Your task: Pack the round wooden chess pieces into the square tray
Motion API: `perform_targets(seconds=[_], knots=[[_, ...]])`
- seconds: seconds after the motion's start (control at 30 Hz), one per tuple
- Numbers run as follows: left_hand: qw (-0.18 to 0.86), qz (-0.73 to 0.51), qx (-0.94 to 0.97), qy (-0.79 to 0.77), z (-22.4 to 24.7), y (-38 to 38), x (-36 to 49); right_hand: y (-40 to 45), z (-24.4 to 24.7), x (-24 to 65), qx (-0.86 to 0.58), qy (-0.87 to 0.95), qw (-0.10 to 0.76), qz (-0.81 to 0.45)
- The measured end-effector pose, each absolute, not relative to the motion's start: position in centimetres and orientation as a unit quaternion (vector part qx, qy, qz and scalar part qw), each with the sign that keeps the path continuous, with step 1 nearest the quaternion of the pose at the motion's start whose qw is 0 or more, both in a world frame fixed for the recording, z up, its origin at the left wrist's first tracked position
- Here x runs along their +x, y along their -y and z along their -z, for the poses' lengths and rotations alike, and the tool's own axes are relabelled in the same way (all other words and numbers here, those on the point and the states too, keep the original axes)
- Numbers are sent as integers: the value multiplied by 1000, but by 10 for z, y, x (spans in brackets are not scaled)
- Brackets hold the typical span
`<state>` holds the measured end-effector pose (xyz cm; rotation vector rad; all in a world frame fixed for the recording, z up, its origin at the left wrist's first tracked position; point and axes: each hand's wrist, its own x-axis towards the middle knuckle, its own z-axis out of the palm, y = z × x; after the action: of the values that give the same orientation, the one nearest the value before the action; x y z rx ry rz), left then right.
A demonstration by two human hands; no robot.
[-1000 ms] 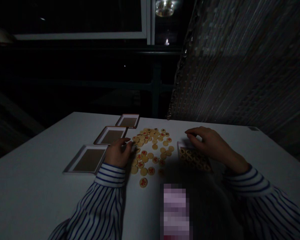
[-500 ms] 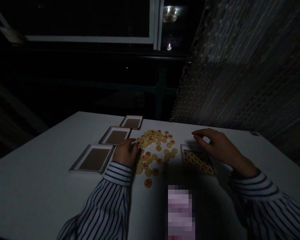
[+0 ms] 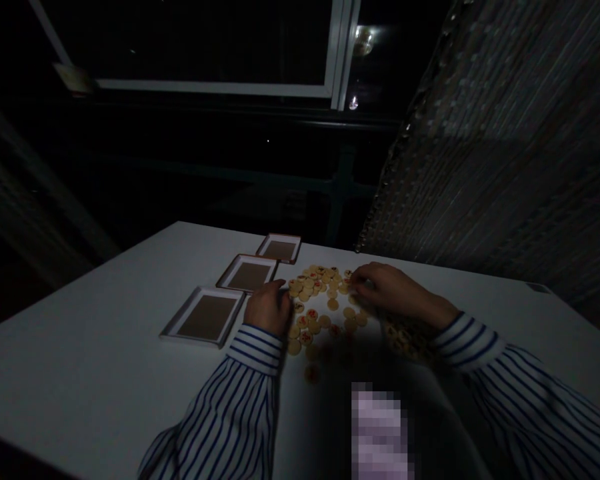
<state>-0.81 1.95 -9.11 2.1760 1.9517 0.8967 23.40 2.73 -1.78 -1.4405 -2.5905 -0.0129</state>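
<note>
Round wooden xiangqi pieces (image 3: 307, 288), some with red or dark characters and some blank side up, lie in a loose heap on the white table. My left hand (image 3: 267, 310) rests at the heap's left edge, thumb and index finger apart, with nothing visible in it. My right hand (image 3: 397, 288) reaches over the heap's right side. Its fingers curve down beside the pieces there, thumb apart from them; dim light blurs the contact. Below my right wrist, a box of pieces (image 3: 405, 341) is partly hidden by the forearm and shadow.
Three shallow trays with brown bottoms stand to the left: a near one (image 3: 207, 317), a middle one (image 3: 250, 273) and a far one (image 3: 280, 248). The table (image 3: 105, 320) ends before a dark window. A bead curtain (image 3: 480, 180) hangs at the right.
My right hand has moved left from above the box to the right edge of the heap. My left hand stays beside the pieces. The whole view has shifted slightly.
</note>
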Motion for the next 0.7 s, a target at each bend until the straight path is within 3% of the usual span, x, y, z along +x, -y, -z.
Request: perform_targets(seconds=[0.2,0.7], knots=[[42,-286,711,-641,94,-20,-3,-52,30,199,-442,896,31,14],[77,-322,677,-657,90,-23,-11,-72,44,153,-423,906,-8,28]])
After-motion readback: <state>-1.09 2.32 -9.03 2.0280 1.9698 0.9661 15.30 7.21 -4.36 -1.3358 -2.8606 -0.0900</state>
